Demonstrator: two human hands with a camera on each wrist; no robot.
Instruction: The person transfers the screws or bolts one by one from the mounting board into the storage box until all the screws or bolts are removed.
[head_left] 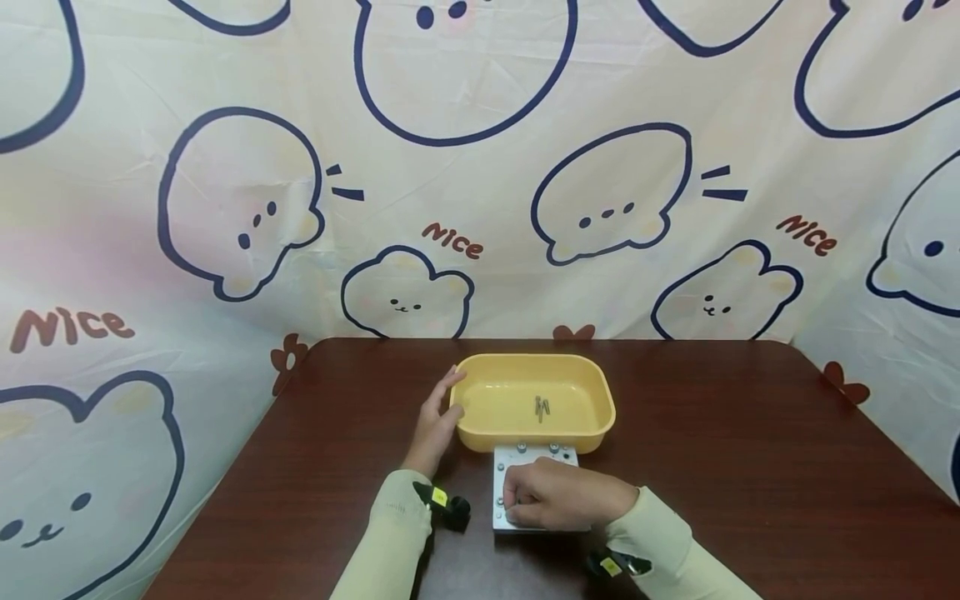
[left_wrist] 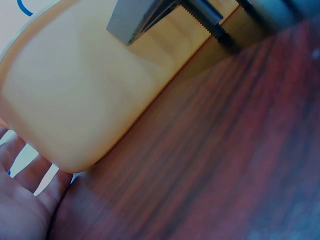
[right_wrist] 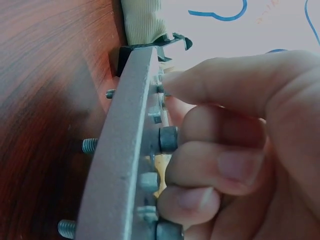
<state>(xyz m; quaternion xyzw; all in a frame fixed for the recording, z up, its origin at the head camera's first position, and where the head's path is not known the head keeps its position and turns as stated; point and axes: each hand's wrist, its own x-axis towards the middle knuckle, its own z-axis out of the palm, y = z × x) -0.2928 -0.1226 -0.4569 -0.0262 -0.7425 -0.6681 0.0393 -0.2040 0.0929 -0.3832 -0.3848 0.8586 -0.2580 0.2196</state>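
At your twelve o'clock: yellow tray (head_left: 480, 439), rectangular, round-cornered, upright, small metal screws (head_left: 539, 408) lying loose near its middle. At tray's six o'clock, nearer you: silver metal plate (head_left: 514, 460), level, bolts (right_wrist: 149, 181) set along edges, threaded ends (right_wrist: 90, 145) protruding underneath.

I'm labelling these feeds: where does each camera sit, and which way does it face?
Head: worn on the head, facing forward and down at the yellow tray, metal plate and table; the left hand, right hand and sleeves show.
Left wrist: on that wrist, facing the tray's outer wall and the table; the left fingers show at lower left.
Right wrist: on that wrist, facing along the plate's edge; the right fingers show.
Head and right wrist share the plate and right hand.
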